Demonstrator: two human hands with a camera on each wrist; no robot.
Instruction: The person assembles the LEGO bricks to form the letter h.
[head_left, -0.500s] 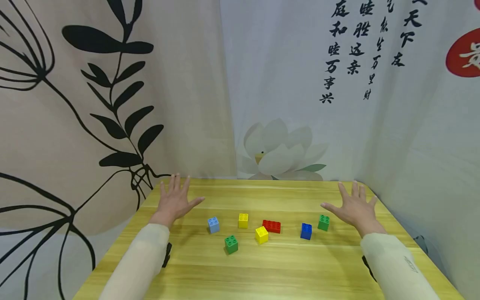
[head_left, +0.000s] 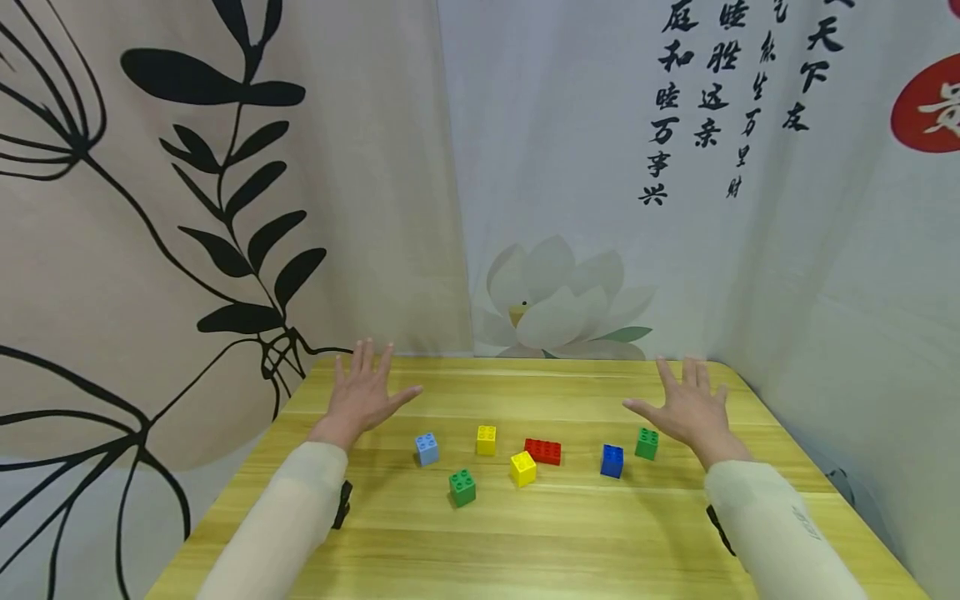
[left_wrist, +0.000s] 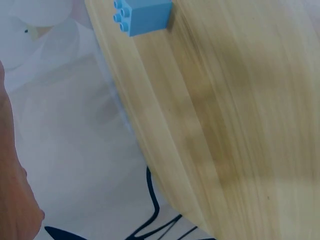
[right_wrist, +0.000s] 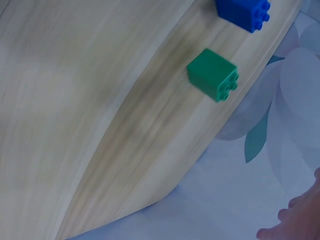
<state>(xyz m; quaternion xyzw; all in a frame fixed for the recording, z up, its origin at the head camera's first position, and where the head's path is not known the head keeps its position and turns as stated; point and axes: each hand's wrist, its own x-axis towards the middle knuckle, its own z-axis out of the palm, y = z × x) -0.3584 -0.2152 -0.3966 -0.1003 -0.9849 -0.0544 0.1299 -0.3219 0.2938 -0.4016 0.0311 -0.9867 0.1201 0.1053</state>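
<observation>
Left hand (head_left: 362, 402): fingers straight, pointing forward — thumb out on their inner side
Right hand (head_left: 690, 412): fingers straight, slightly fanned — thumb likewise inward of them
Left arm (head_left: 281, 525): extended, behind the fingers
Right arm (head_left: 776, 525): extended, behind its own fingers

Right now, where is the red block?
In the head view, the red block lies just behind and right of the nearer yellow block, left of the dark blue block.
</observation>
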